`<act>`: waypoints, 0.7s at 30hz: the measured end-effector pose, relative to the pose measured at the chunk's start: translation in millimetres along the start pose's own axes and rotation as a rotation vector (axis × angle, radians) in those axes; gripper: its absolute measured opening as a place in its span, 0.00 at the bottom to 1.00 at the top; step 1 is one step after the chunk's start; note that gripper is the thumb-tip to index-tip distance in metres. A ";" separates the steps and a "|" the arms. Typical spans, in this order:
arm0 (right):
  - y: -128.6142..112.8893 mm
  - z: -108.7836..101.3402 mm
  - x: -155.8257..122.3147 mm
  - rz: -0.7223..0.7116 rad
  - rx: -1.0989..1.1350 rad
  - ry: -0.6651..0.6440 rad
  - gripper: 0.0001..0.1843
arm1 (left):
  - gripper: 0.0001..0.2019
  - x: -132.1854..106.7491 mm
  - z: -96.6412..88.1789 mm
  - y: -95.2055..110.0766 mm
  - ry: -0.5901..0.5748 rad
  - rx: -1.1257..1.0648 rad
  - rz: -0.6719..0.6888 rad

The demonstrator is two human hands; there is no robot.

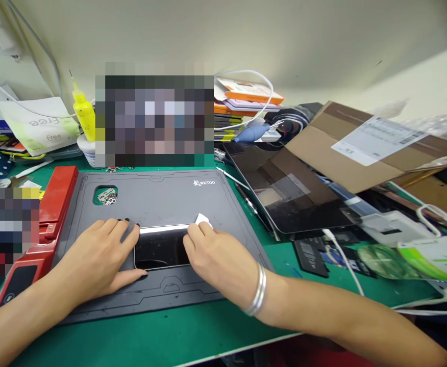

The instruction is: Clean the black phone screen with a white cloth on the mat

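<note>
— At the near edge of the worktop (162, 346), what comes first?
— Two bare forearms (24, 326) reaching in over the green surface, with a silver bangle (259, 289) on the right wrist.
— And the hands?
— Left hand (97, 255) lies flat and open on a grey WKTOO repair mat (162, 191), fingers spread, thumb out by the near left corner of a black glass panel (161, 250). Right hand (218, 252) rests on the panel's right end, fingers bunched toward its far right corner.
— Is either one gripping?
— Left isn't. Right, I can't tell: its fingertips (198, 229) touch a small white tab (203, 220) poking out at that corner, but no clear pinch shows.
— Where's the panel exactly?
— Flat on the mat, between the hands, with a bright strip along its far edge.
— Beyond that?
— A small circuit board (107, 195) sits in a recess at the mat's far left, and a red holder (57, 188) runs along the mat's left side. Right of the mat, a thin pick (233, 178) lies just beside a dark tablet (284, 188), with a white cable (342, 255) further right.
— Furthest away?
— A yellow squeeze bottle (83, 114) on the left; a blue air blower (250, 133) and a cardboard box flap (376, 145) on the right.
</note>
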State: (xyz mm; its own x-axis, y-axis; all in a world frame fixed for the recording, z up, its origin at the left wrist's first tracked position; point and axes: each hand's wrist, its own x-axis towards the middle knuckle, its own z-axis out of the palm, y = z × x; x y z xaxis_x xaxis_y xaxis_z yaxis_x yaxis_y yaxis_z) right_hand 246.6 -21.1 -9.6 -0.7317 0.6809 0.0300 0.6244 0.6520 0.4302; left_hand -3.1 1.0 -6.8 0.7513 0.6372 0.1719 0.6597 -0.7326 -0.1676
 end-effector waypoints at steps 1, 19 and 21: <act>-3.6 -1.9 -2.6 -0.017 0.000 0.031 0.09 | 0.28 0.1 -0.2 0.2 0.000 0.004 0.000; -8.4 -2.5 -6.5 -0.079 0.073 0.230 0.13 | 0.31 1.6 -1.8 1.3 0.013 0.125 0.059; -2.0 2.5 -2.2 -0.050 0.094 0.262 0.13 | 0.31 1.6 -1.2 1.2 0.022 0.123 0.063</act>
State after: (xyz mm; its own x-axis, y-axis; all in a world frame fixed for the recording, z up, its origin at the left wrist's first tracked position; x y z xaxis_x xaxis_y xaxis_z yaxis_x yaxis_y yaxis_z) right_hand 247.7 -23.0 -12.9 -0.8006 0.5455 0.2479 0.5990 0.7193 0.3518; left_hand -1.1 0.9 -5.5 0.7914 0.5848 0.1779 0.6098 -0.7350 -0.2965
